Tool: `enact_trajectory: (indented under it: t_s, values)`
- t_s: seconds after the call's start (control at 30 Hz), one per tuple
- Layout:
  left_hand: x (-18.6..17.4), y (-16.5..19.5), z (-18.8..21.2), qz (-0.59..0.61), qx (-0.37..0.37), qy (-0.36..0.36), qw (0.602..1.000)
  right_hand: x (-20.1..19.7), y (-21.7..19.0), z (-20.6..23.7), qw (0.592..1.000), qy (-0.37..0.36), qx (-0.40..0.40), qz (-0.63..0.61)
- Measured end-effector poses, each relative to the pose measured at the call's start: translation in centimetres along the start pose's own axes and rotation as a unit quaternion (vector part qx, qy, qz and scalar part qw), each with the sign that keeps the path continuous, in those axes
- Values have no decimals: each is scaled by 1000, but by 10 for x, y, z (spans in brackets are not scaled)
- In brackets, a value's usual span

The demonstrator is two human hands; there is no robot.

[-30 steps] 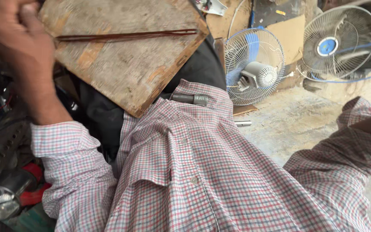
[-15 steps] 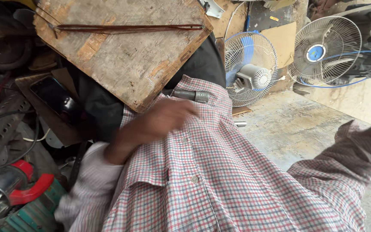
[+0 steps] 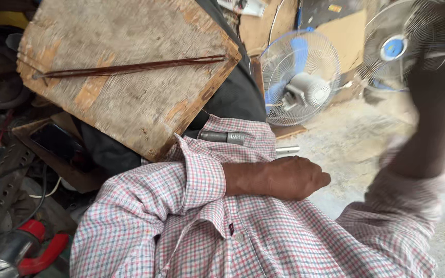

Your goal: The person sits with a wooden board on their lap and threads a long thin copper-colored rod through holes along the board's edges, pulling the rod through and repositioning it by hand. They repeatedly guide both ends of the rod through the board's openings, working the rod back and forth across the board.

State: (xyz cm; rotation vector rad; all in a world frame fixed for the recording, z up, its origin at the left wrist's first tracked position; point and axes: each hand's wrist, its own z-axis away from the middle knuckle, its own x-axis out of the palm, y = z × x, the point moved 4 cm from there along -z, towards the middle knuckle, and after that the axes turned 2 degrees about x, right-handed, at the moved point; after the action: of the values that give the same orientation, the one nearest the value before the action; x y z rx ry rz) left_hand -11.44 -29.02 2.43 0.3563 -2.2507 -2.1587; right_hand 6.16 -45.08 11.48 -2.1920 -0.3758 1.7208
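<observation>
Since the earlier frame the left hand (image 3: pixel 294 177) has been slid rightward across the checked shirt (image 3: pixel 243 242) to mid-frame, fingers curled shut, resting on the cloth with nothing gripped. The right hand (image 3: pixel 433 77), blurred at upper right, cannot be judged. A grey metal tube (image 3: pixel 227 137) lies just above; the wooden board (image 3: pixel 130 103) and rods (image 3: pixel 130 68) are untouched.

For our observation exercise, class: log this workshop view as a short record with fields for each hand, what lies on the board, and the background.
left hand: closed loosely, resting across the checked shirt, holding nothing visible
right hand: raised, blurred, grip unclear
wooden board: carries thin dark rods
grey tube: beside the shirt
background: two fans on the floor
</observation>
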Motion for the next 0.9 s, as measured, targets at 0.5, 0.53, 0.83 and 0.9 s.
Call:
enact_trajectory:
  t_s: [0.5, 0.53, 0.83, 0.9]
  values:
    - [7, 1, 17, -36, -11, -80, 996, 166, -132, 103, 905, -328, -172, -211]
    - [-5, 4, 25, -21, -30, -95, 995, 163, -130, 101, 903, -330, -155, -226]
    - [-166, 10, 197, -120, -98, 383, 911, 162, -102, 105, 822, -427, 19, -376]
    - [-182, -6, 228, -222, -185, 412, 864, 166, -104, 111, 741, -508, 121, -422]
